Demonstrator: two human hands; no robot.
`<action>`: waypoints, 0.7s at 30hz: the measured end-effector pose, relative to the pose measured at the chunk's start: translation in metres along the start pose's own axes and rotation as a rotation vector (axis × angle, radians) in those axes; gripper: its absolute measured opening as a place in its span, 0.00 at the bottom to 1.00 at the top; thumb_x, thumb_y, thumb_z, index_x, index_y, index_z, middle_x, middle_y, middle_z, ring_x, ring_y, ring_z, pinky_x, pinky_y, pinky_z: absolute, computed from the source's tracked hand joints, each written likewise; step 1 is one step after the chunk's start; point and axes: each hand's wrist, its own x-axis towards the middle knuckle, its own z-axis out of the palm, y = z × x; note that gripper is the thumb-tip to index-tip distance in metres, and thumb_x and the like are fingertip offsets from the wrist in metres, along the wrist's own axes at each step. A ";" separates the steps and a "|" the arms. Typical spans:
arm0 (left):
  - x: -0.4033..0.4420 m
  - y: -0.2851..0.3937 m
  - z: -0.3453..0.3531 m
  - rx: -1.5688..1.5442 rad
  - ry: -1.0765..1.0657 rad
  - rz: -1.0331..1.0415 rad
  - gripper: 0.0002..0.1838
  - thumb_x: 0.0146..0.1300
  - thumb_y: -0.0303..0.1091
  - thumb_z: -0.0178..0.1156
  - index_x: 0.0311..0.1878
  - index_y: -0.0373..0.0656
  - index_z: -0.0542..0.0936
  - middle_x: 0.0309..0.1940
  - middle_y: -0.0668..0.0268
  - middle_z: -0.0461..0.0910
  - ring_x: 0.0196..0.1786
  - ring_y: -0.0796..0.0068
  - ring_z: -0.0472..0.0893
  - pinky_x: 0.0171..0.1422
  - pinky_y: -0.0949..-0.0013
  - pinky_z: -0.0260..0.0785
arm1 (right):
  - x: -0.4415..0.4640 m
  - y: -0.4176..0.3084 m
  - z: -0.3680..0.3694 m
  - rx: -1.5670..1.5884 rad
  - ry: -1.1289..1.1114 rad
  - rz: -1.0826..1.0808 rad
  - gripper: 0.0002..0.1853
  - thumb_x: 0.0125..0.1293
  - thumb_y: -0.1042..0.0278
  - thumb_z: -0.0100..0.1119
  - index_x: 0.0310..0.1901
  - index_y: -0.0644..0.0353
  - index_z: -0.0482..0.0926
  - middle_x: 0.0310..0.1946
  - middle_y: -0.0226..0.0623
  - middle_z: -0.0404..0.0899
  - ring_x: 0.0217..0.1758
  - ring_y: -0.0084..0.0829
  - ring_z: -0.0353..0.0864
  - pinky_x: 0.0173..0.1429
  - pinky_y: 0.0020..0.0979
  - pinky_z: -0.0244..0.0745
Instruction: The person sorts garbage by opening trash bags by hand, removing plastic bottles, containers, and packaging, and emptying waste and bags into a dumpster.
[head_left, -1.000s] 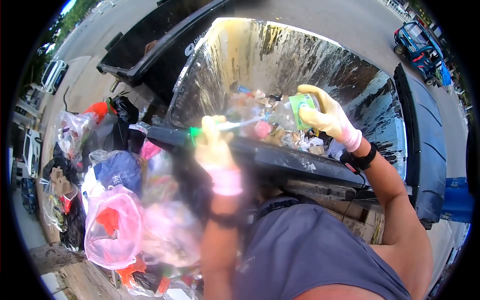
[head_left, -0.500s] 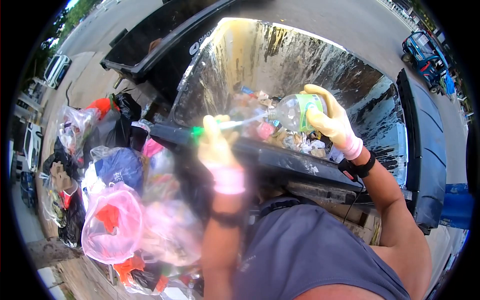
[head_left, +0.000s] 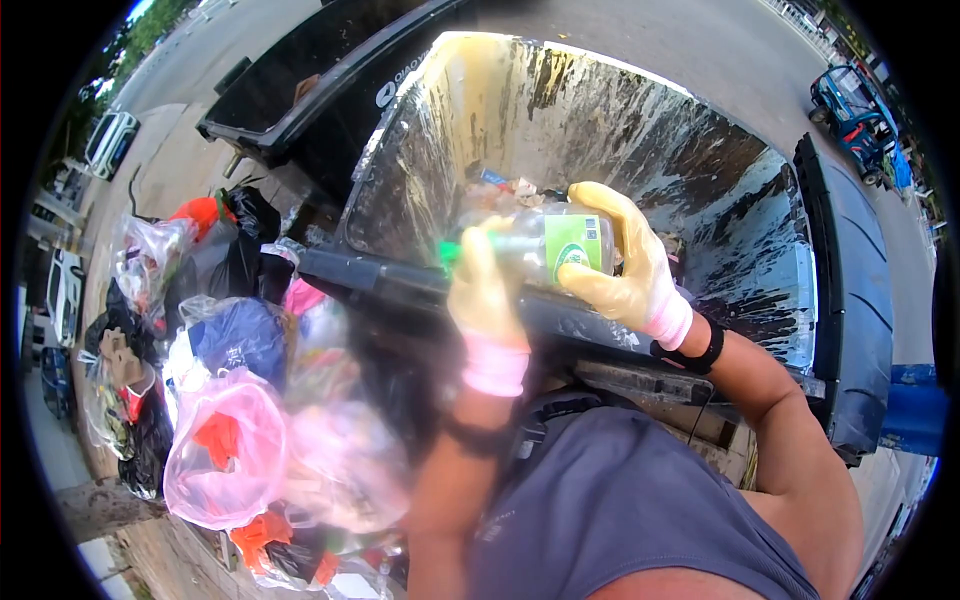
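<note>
I see the green-labelled plastic bottle (head_left: 578, 240) tilted sideways over the open bin (head_left: 610, 105), my right grip (head_left: 632, 268) wrapped around it. At its neck, my left grip (head_left: 485, 295) clasps a blurred green-ended piece (head_left: 449, 254).

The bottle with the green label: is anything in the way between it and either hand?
Nothing visible stands between the bottle and the right hand, which grips it. The left hand, with a green item, is near the bottle's neck end; blur there hides whether anything lies between them.
</note>
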 end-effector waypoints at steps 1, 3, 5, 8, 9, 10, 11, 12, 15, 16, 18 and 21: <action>0.000 0.002 -0.002 0.003 -0.036 0.001 0.24 0.86 0.51 0.51 0.62 0.40 0.83 0.54 0.65 0.84 0.52 0.74 0.83 0.57 0.67 0.76 | -0.001 -0.002 0.004 -0.021 0.031 -0.039 0.42 0.62 0.62 0.78 0.75 0.65 0.69 0.68 0.43 0.78 0.71 0.32 0.77 0.76 0.35 0.71; 0.001 0.007 -0.007 0.008 -0.108 0.003 0.26 0.87 0.52 0.48 0.66 0.38 0.78 0.58 0.62 0.83 0.61 0.69 0.81 0.68 0.61 0.75 | -0.004 -0.006 0.009 0.105 0.006 0.134 0.41 0.63 0.62 0.76 0.75 0.65 0.69 0.68 0.44 0.77 0.71 0.33 0.77 0.77 0.35 0.70; 0.003 0.008 -0.008 0.104 -0.115 0.077 0.26 0.87 0.52 0.47 0.65 0.37 0.78 0.59 0.62 0.83 0.61 0.69 0.81 0.69 0.62 0.74 | 0.000 -0.014 0.015 0.264 0.026 0.321 0.33 0.74 0.50 0.66 0.70 0.65 0.74 0.60 0.44 0.83 0.60 0.35 0.85 0.64 0.33 0.80; 0.005 0.010 -0.013 0.137 -0.200 0.181 0.27 0.87 0.51 0.47 0.65 0.35 0.79 0.59 0.60 0.83 0.62 0.69 0.81 0.70 0.62 0.73 | 0.018 -0.017 -0.008 0.733 -0.402 0.754 0.35 0.79 0.34 0.55 0.68 0.60 0.76 0.50 0.39 0.87 0.42 0.31 0.90 0.41 0.26 0.84; 0.005 0.012 -0.016 0.129 -0.242 0.214 0.27 0.87 0.51 0.47 0.64 0.34 0.79 0.60 0.60 0.83 0.62 0.69 0.81 0.70 0.62 0.72 | 0.016 -0.011 0.004 0.745 -0.361 0.865 0.38 0.83 0.28 0.36 0.54 0.58 0.84 0.33 0.42 0.88 0.24 0.34 0.85 0.24 0.30 0.77; 0.005 0.015 -0.017 0.142 -0.244 0.196 0.27 0.87 0.51 0.47 0.64 0.34 0.79 0.60 0.59 0.84 0.62 0.69 0.81 0.70 0.62 0.72 | 0.018 -0.012 0.004 0.802 -0.416 0.942 0.39 0.82 0.27 0.36 0.55 0.58 0.84 0.33 0.43 0.89 0.23 0.35 0.84 0.24 0.31 0.76; 0.004 0.021 -0.016 0.153 -0.247 0.179 0.27 0.87 0.51 0.47 0.64 0.33 0.79 0.60 0.59 0.84 0.61 0.69 0.81 0.70 0.62 0.72 | 0.021 -0.012 0.002 0.858 -0.472 1.016 0.39 0.82 0.27 0.36 0.55 0.58 0.84 0.33 0.44 0.89 0.22 0.35 0.84 0.23 0.31 0.76; 0.004 0.025 -0.016 0.163 -0.249 0.165 0.28 0.87 0.51 0.47 0.64 0.33 0.80 0.60 0.58 0.84 0.61 0.69 0.81 0.71 0.63 0.72 | 0.024 -0.013 0.001 0.912 -0.530 1.088 0.39 0.82 0.27 0.36 0.55 0.58 0.84 0.32 0.45 0.89 0.21 0.35 0.83 0.22 0.32 0.76; 0.005 0.030 -0.019 0.156 -0.290 0.181 0.23 0.86 0.43 0.47 0.61 0.33 0.83 0.56 0.60 0.86 0.57 0.72 0.82 0.67 0.66 0.73 | 0.023 -0.010 -0.001 1.001 -0.599 1.118 0.40 0.80 0.25 0.37 0.55 0.59 0.84 0.33 0.48 0.89 0.22 0.39 0.85 0.21 0.32 0.76; 0.004 0.033 -0.019 0.168 -0.303 0.196 0.21 0.86 0.39 0.46 0.59 0.34 0.84 0.54 0.61 0.87 0.55 0.74 0.83 0.65 0.67 0.74 | 0.023 -0.009 -0.001 1.054 -0.635 1.147 0.40 0.80 0.25 0.38 0.55 0.59 0.84 0.33 0.48 0.89 0.23 0.40 0.86 0.21 0.31 0.77; -0.001 0.043 -0.016 0.186 -0.289 0.197 0.20 0.85 0.37 0.47 0.59 0.34 0.84 0.53 0.62 0.88 0.55 0.74 0.83 0.65 0.68 0.74 | 0.019 -0.011 0.009 1.026 -0.495 1.106 0.38 0.81 0.28 0.39 0.55 0.58 0.84 0.33 0.47 0.89 0.23 0.40 0.86 0.22 0.31 0.78; 0.004 0.036 -0.021 0.234 -0.252 0.308 0.20 0.85 0.39 0.48 0.59 0.32 0.83 0.54 0.60 0.86 0.54 0.74 0.83 0.63 0.68 0.74 | 0.021 -0.018 0.014 1.021 -0.417 1.079 0.35 0.83 0.31 0.41 0.55 0.57 0.84 0.35 0.44 0.89 0.26 0.37 0.87 0.26 0.30 0.79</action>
